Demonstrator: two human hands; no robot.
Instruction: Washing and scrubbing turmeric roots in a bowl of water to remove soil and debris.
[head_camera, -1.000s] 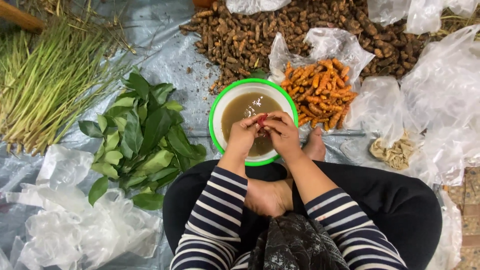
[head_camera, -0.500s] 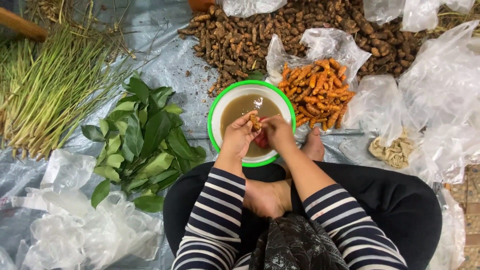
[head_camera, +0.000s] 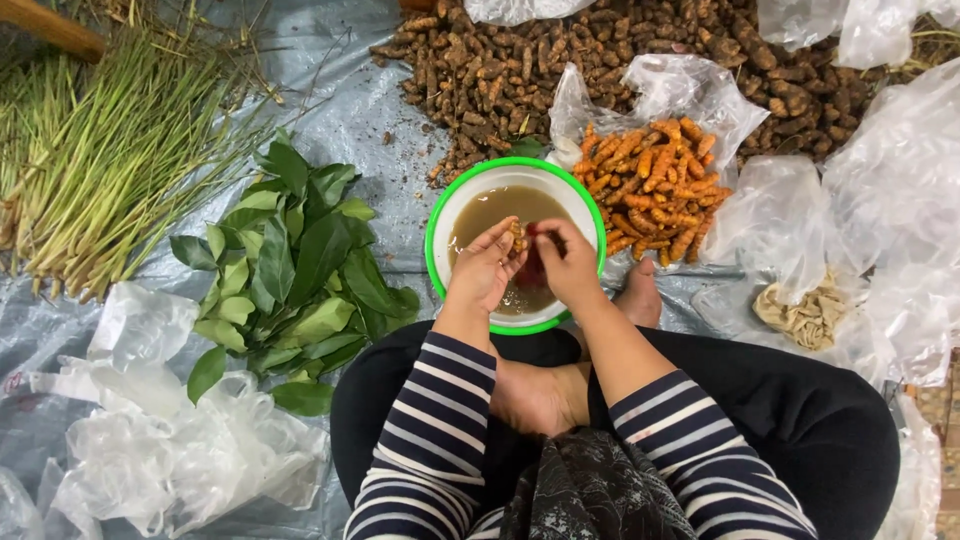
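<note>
1. A small knobbly root (head_camera: 517, 238) is sitting between the two hands, right over the middle of the bowl, so that whatever is coming off it is falling into the water and not onto the sheet.
2. The left hand (head_camera: 484, 268) is curling narrowly around the root, its fingertips pinching it from the left and holding it steady above the water.
3. The right hand (head_camera: 566, 262) is closing on the root's other end, and something small and reddish is showing under its fingers; what that is cannot be told.
4. The white bowl with a green rim (head_camera: 470, 195) is standing on the sheet just in front of the person's crossed legs, within easy reach of both forearms, and is holding cloudy brown water.
5. A heap of bright orange cleaned roots (head_camera: 655, 185) is lying on a clear plastic bag just beside the bowl on the right, close enough for a short hand-off.
6. A large pile of brown unwashed roots (head_camera: 560, 60) is spreading behind the bowl, apart from the orange ones.
7. Glossy green leaves (head_camera: 290, 270) are lying to the left of the bowl, and long green stalks (head_camera: 95, 160) are fanning out beyond them.
8. The grey plastic sheet (head_camera: 330, 90) is lying under everything, keeping the produce off the ground.
</note>
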